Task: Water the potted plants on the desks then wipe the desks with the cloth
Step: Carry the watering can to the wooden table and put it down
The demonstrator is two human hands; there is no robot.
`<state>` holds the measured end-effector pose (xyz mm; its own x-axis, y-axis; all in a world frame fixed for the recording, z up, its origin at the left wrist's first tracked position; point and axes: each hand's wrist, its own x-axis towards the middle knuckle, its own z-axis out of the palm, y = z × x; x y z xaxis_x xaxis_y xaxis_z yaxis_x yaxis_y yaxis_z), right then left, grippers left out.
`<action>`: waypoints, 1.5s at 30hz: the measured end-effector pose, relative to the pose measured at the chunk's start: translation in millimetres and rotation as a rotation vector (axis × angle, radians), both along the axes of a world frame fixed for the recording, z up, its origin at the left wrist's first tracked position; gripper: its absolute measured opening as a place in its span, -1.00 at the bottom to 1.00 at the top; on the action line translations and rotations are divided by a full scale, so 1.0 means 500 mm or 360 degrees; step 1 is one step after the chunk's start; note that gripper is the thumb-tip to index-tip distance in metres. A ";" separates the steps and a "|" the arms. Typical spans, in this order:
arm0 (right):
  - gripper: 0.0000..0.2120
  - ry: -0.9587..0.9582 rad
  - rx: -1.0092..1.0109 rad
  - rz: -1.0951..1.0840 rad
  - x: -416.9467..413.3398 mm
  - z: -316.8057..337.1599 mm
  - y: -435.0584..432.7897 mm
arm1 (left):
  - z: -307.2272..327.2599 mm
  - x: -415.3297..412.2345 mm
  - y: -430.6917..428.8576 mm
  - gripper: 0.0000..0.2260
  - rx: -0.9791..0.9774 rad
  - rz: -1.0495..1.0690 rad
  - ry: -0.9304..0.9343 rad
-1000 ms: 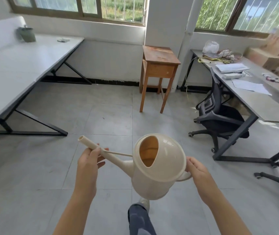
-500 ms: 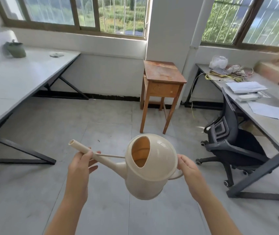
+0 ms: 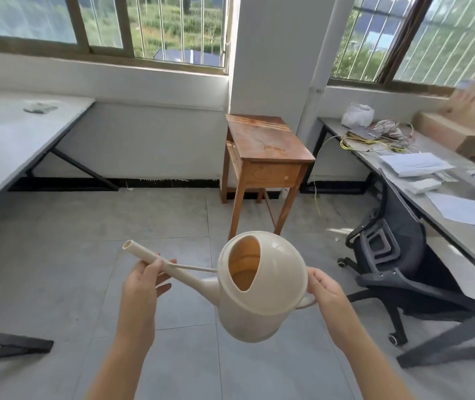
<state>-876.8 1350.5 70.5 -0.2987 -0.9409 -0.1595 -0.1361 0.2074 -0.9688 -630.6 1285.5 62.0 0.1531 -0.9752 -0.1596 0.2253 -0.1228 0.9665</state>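
I hold a cream plastic watering can (image 3: 262,295) in front of me over the tiled floor. My right hand (image 3: 327,293) grips its handle at the right side. My left hand (image 3: 143,287) supports the long spout, which points up and to the left. The can's top opening faces me. A white desk (image 3: 2,145) runs along the left, with a small crumpled cloth-like thing (image 3: 39,106) near its far end. A grey desk (image 3: 461,235) stands at the right. No potted plant is in view.
A small wooden table (image 3: 265,145) stands ahead against the pillar. A black office chair (image 3: 398,264) sits by the right desk, which carries papers, tangled wires, a white bag and cardboard boxes (image 3: 467,128). Black desk legs (image 3: 11,345) reach into the floor at lower left.
The view has tilted up and turned right as I walk forward; the green pot on the left desk has left the frame. Both hands keep the same hold on the can.
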 end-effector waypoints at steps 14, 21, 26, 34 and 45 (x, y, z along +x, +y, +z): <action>-0.79 -0.0003 0.0226 -0.0214 -0.068 -0.053 -0.272 | -0.060 -0.095 -0.336 -0.83 0.0221 -0.0229 -0.0065; -0.78 -0.0115 0.0173 -0.0231 -0.223 -0.081 -0.464 | -0.055 -0.251 -0.538 -0.83 0.0195 -0.0269 -0.0123; -0.80 -0.0087 0.0130 -0.0188 -0.344 -0.068 -0.620 | -0.050 -0.363 -0.678 -0.84 0.0202 -0.0246 -0.0125; -0.81 -0.0116 0.0174 -0.0189 -0.473 -0.078 -0.804 | -0.073 -0.490 -0.860 -0.83 0.0288 -0.0238 -0.0185; -0.82 -0.0096 0.0205 -0.0337 -0.601 -0.090 -1.111 | -0.088 -0.641 -1.201 -0.81 0.0301 -0.0329 -0.0125</action>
